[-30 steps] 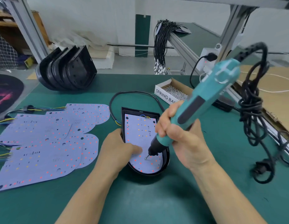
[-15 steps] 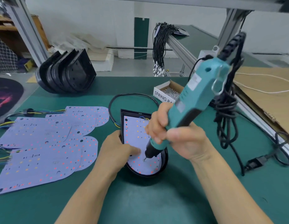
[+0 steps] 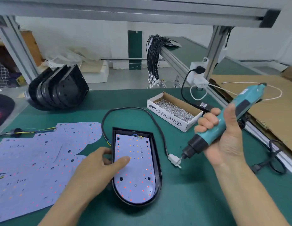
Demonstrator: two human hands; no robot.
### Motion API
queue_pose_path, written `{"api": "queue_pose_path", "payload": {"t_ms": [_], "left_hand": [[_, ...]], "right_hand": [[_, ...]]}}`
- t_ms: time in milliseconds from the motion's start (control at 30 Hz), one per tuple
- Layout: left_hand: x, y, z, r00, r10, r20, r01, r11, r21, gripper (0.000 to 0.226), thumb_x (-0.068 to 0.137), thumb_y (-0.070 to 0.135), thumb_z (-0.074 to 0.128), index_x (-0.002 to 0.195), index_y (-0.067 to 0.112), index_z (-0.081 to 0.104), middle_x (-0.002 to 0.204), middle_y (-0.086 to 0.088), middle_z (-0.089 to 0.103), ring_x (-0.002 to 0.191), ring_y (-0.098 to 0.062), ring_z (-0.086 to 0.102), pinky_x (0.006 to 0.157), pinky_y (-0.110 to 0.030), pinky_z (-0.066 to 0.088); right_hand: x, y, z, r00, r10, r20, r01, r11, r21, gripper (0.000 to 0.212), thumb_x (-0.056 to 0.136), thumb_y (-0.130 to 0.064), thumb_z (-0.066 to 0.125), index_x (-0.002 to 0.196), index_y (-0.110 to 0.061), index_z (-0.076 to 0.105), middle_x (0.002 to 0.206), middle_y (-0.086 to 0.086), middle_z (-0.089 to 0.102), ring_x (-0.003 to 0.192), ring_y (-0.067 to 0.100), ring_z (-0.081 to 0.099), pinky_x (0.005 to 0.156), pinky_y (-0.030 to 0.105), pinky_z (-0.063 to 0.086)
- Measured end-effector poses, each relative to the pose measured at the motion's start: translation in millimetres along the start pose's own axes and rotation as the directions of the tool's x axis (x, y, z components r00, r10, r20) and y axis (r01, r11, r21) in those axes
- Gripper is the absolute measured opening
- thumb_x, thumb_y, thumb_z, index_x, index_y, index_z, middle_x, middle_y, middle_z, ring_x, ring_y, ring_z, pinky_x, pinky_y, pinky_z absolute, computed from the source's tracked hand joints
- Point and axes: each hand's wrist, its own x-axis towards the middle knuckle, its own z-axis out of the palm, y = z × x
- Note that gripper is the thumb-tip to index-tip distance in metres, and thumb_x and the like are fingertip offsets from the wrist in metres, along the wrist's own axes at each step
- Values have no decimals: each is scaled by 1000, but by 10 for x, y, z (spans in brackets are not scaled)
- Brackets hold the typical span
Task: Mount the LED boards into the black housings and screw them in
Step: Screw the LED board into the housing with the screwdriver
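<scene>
The LED board (image 3: 133, 167) sits in the black housing (image 3: 156, 162) near the table's front edge, left hand (image 3: 99, 167) thumb pressing it flat. Right hand (image 3: 223, 136) grips the electric screwdriver (image 3: 223, 121); load a screw from the screw box (image 3: 174, 111), then drive vertically.

Assembly workshop (screw box (image 3: 174, 111), workbench (image 3: 191, 201)).

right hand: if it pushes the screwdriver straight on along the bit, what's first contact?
Likely the white connector on the housing's cable: the screwdriver in the right hand aims down-left, bit tip just beside it. Depth unclear; it could meet the mat instead.
</scene>
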Motion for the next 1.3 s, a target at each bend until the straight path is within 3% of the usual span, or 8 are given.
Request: {"api": "queue_pose_path", "payload": {"t_ms": [100, 200, 433, 633, 1000, 1133, 1200, 1300], "left_hand": [[94, 209, -87, 828, 369, -422, -174, 885, 433, 41, 81, 42, 66, 116, 23, 56, 101, 5, 63, 96, -24, 58, 79, -38, 46], [299, 650, 30, 630, 696, -344, -481, 698, 531, 21, 81, 19, 69, 102, 20, 68, 88, 3, 62, 87, -26, 55, 69, -33, 40], [1352, 1713, 966, 702, 686, 193, -601, 425, 677, 21, 90, 20, 53, 96, 28, 71, 94, 3, 68, 97, -22, 57, 94, -35, 34], [1728, 1763, 1478, 832, 464, 305, -479, 321, 817, 15, 82, 9, 55, 70, 14, 47, 65, 2, 48, 86, -25, 55, 106, -47, 26], [1816, 1640, 1508, 825, 409, 390, -489, 170, 856, 20, 90, 7, 44, 72, 13, 48, 81, 1, 59, 95, -26, 55, 108, -47, 21], [1726, 1672, 1372, 788, 519, 332, -564, 389, 729, 30, 92, 7, 41, 63, 11, 41, 68, -1, 51, 79, -28, 50, 80, -38, 42], [1641, 1677, 1171, 782, 580, 228, -596, 591, 543, 28, 89, 6, 44, 61, 5, 41, 61, -6, 46, 65, -24, 41, 53, -28, 34], [1370, 1540, 757, 801, 590, 100, -596, 775, 209, 18, 80, 6, 57, 67, -6, 58, 61, -4, 51, 56, -10, 42, 47, -22, 28]], "right_hand": [[80, -8, 24, 992, -122, -19, 120, 990, -78, 35, 65, -22, 78, 66, -22, 43, 52, -11, 38, 44, 3, 38, 45, 16, 40], [188, 13, 73, 965, -260, -36, 247, 946, -209, 32, 75, -13, 67, 64, -21, 38, 50, -9, 38, 43, 6, 39, 46, 18, 39], [404, -101, 147, 847, -524, -90, 482, 828, -286, 31, 75, -7, 69, 64, -19, 42, 52, -4, 39, 42, 10, 42, 47, 21, 40], [739, -251, 115, 703, -705, -93, 605, 662, -442, 29, 72, -11, 75, 65, -21, 49, 52, -4, 48, 45, 14, 47, 59, 28, 46], [957, -42, -139, 757, -652, -45, 508, 630, -587, 31, 73, -16, 74, 51, -31, 58, 48, -10, 54, 50, 15, 50, 63, 34, 47], [876, -135, -75, 755, -652, -71, 510, 651, -563, 32, 71, -14, 74, 49, -29, 56, 46, -8, 52, 52, 22, 47, 67, 36, 44], [821, -191, -11, 755, -648, -101, 522, 686, -508, 32, 70, -11, 72, 50, -28, 55, 47, -9, 50, 49, 19, 46, 65, 34, 44], [704, -202, 57, 800, -580, -154, 505, 790, -349, 28, 72, -7, 71, 64, -21, 47, 59, 1, 42, 45, 14, 44, 55, 25, 42]]}}
